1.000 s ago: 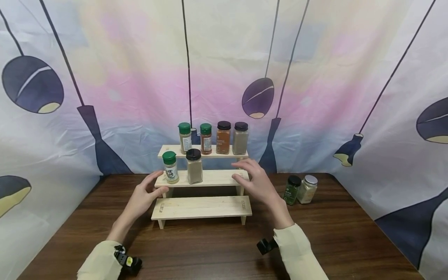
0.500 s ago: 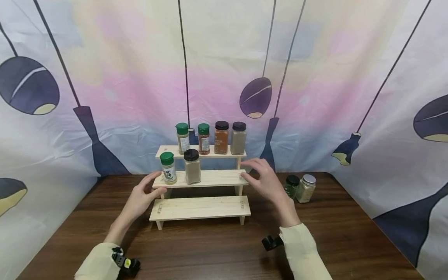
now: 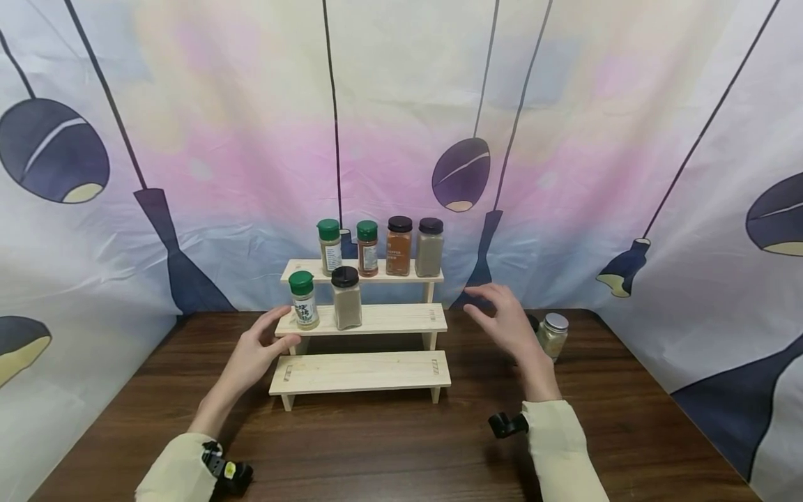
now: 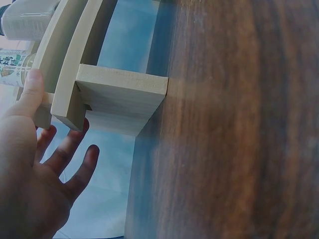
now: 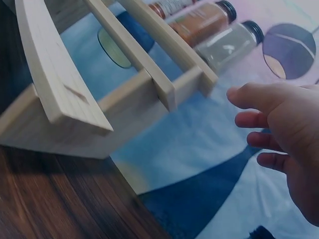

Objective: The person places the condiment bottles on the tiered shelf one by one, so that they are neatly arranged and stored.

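A three-tier wooden spice rack (image 3: 357, 369) stands on the table. At its left end is my left hand (image 3: 247, 359), digits spread, with fingertips right at the middle shelf's end; in the left wrist view a thumb (image 4: 33, 89) overlaps that end. Just beside these fingertips a green-capped spice shaker (image 3: 305, 310) stands on the middle shelf, and a black-capped square jar (image 3: 348, 305) is to its right. My right hand (image 3: 508, 324) hovers off the rack's right side, fingers loosely bent and holding nothing. Behind it stand a silver-capped jar (image 3: 554, 335) and a dark-lidded green jar, mostly hidden.
Along the top shelf stand two green-capped shakers (image 3: 367, 249), an orange-brown jar (image 3: 399, 247) and a grey-beige jar (image 3: 429, 249), both black-capped. The bottom shelf bears no jars. A patterned curtain (image 3: 251, 174) hangs behind the dark wooden table (image 3: 351, 453).
My right hand has moved right, from over the middle shelf's right end to beyond the rack, and now covers most of the dark-lidded green jar. The left hand has stayed at the rack's left end.
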